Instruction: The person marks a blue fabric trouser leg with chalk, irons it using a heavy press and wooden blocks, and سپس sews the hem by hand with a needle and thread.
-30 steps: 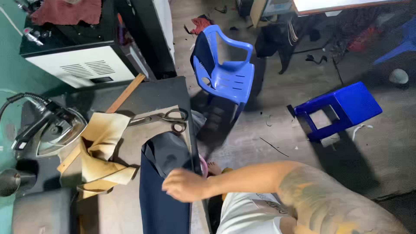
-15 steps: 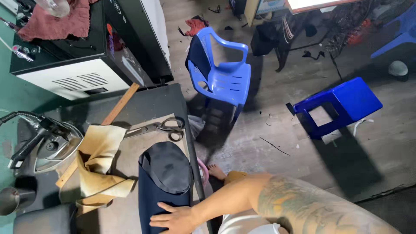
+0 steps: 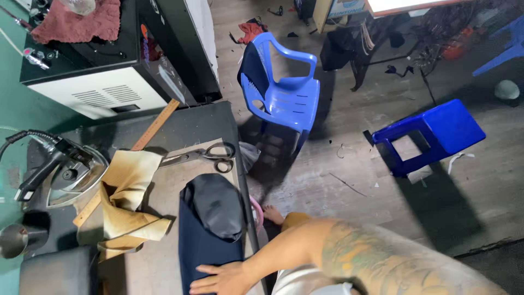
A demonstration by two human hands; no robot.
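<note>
My right hand (image 3: 218, 278) lies flat, fingers spread, on the near end of a dark navy folded cloth (image 3: 210, 240) on the grey worktable (image 3: 185, 123). A black rounded piece (image 3: 218, 205) sits on the far end of that cloth. My tattooed forearm reaches in from the lower right. Tan fabric (image 3: 128, 202) is bunched to the left of the navy cloth. Scissors (image 3: 210, 155) lie beyond it, near the table's right edge. My left hand is out of view.
A steam iron (image 3: 60, 175) rests at the table's left, with a wooden ruler (image 3: 153, 127) and a black machine (image 3: 103, 71) behind. On the floor stand a blue plastic chair (image 3: 286, 90) and a blue stool (image 3: 428, 136). My foot (image 3: 273, 214) is beside the table.
My right hand has slid along the navy cloth from its middle toward its near end, staying flat on it. The view has tilted slightly.
</note>
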